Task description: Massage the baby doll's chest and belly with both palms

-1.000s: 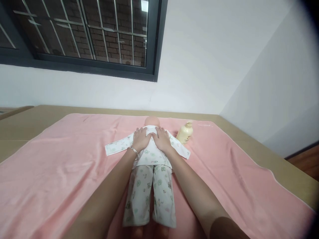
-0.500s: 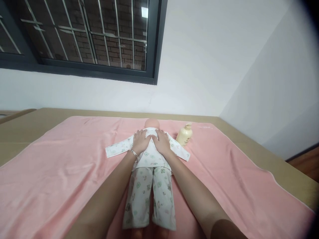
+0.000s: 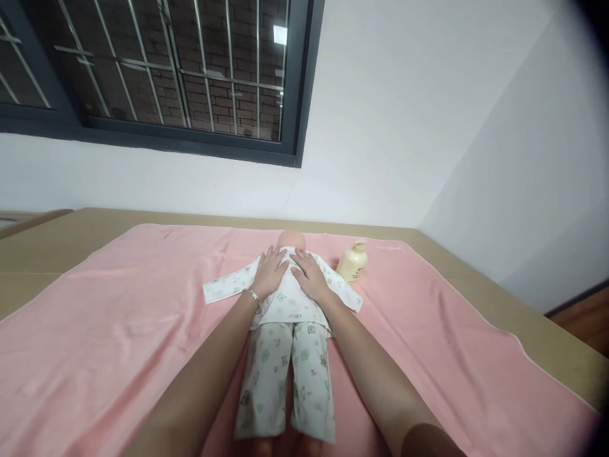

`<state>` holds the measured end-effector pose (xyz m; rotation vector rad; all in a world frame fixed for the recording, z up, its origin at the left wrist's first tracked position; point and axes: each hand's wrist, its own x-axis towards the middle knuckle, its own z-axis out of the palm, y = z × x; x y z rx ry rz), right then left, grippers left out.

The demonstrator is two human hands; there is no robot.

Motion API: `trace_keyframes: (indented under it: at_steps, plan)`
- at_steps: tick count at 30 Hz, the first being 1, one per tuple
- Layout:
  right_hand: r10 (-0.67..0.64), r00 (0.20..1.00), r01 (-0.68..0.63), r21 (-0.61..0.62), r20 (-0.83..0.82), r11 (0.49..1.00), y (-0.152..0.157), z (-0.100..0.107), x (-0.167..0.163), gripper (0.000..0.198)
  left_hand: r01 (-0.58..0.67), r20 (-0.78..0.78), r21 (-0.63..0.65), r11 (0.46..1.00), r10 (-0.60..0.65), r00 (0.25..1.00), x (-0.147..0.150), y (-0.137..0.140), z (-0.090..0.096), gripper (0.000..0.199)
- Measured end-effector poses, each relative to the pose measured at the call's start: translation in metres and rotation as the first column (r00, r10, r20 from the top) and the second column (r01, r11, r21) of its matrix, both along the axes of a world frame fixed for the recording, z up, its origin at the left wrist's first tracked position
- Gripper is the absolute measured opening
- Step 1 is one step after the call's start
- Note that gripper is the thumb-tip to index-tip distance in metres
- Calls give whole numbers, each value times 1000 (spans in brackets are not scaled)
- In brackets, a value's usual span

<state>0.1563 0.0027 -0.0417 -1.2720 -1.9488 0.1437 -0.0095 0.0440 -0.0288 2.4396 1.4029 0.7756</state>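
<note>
A baby doll (image 3: 289, 311) lies with its head away from me, dressed in a white printed long-sleeved top and matching trousers. Its arms stretch out to both sides, and only the bare round top of its head shows past the collar. My left hand (image 3: 271, 270) rests flat on the upper left of the doll's torso, fingers extended; a silver bracelet circles that wrist. On the upper right of the torso lies my right hand (image 3: 308, 273), also flat with fingers spread. Neither hand grasps anything. The doll's feet are mostly hidden below the trouser hems.
A cream pump bottle (image 3: 352, 262) stands just beyond the doll's right-hand sleeve. Beneath everything spreads a pink sheet (image 3: 143, 304) with some wrinkles, over a tan surface (image 3: 480, 285). A white wall (image 3: 371, 127) and a dark-framed barred window (image 3: 190, 76) rise behind.
Both hands stay on the doll's upper torso, with the right fingers shifted slightly toward the middle. The whole view has moved a little.
</note>
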Motion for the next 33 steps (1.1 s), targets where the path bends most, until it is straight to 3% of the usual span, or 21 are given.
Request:
trace_keyframes:
  at_steps: [4,7,13,20,25,29,33]
  plan:
    - [-9,1000,9,8,-8,1000,1,-1,2,49,40,38,41,998,-42,998,-7,4,-4,49]
    - [-97,995,98,-19,39,995,-2,3,3,49,31,43,85,996,-35,998,-14,8,-6,48]
    - [-340,933,345,-21,117,938,-8,8,2,47,-155,-38,166,974,163,986,-28,15,-9,51]
    - [-487,856,502,-52,171,864,-7,14,4,41,-213,-134,125,969,229,964,-18,6,6,47]
    - [-387,885,428,-122,260,895,-18,33,-18,47,-201,-214,111,973,221,952,-2,-13,25,44]
    - [-235,907,351,-320,350,880,-40,57,-40,55,-9,-225,-5,1000,7,974,8,-37,48,37]
    - [-100,924,266,-434,368,861,-60,82,-46,66,177,-43,-193,965,-188,981,10,-53,71,38]
